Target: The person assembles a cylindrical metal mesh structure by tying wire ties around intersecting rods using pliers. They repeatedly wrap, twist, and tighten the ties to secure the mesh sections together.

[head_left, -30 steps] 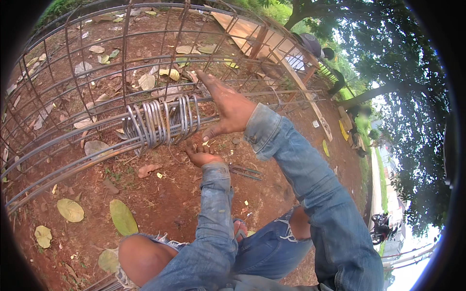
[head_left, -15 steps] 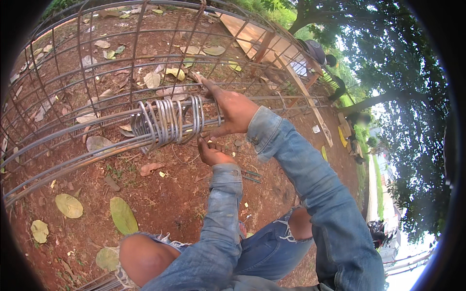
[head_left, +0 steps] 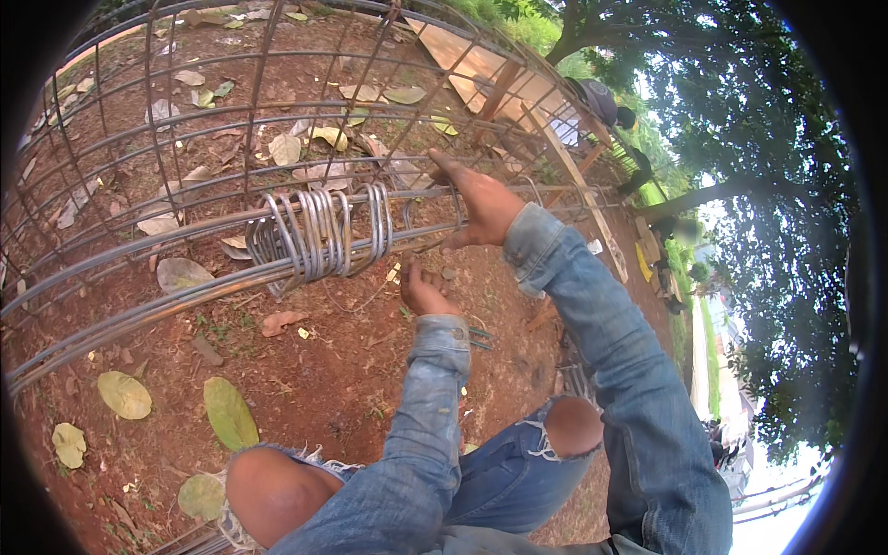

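Note:
Several long steel reinforcing bars (head_left: pixel 139 248) run from the left toward the right, in front of me. A bunch of bent grey wire stirrups (head_left: pixel 324 231) hangs close together around them. To the right of that bunch, my right hand (head_left: pixel 486 205) spans the bars with thumb and fingers, gripping a single steel stirrup (head_left: pixel 459 208). Another lone stirrup (head_left: pixel 407 216) sits between that hand and the bunch. Just below the bars is my left hand (head_left: pixel 427 290), its fingers curled; whatever they may hold is hidden.
A rusty bar mesh (head_left: pixel 199 116) stands behind the bars. Large dry leaves (head_left: pixel 231 412) lie on the red soil. Farther right are a wooden plank (head_left: pixel 573 190), a sheet of plywood (head_left: pixel 458 55) and a person (head_left: pixel 601 100) under trees.
My right hand has moved to the right along the bars, and a stirrup has shifted with it, away from the bunch. My left hand has also moved right and slightly lower.

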{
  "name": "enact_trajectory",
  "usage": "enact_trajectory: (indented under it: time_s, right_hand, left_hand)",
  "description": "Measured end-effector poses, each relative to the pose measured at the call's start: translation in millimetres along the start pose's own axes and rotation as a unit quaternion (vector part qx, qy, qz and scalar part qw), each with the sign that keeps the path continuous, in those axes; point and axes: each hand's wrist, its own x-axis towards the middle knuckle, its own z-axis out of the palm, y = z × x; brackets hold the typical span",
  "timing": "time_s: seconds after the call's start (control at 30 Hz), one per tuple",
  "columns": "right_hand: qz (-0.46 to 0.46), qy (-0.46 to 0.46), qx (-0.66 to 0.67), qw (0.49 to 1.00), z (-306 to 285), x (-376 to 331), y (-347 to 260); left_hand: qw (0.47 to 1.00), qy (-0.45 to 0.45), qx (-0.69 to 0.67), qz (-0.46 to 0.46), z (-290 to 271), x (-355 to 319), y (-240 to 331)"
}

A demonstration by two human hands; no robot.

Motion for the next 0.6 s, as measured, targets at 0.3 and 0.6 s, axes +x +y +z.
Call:
enact_trajectory:
  time_s: [0.3, 0.6]
  right_hand:
    - [0.186, 0.086, 0.036, 0.978, -11.1, -69.9, 37.4]
    - [0.33, 0.007, 0.002, 0.944, 25.1, -54.0, 60.7]
  left_hand:
    - [0.999, 0.001, 0.007, -0.032, -10.0, 22.9, -4.0]
    - [0.999, 0.01, -0.018, -0.032, 1.7, 10.4, 2.9]
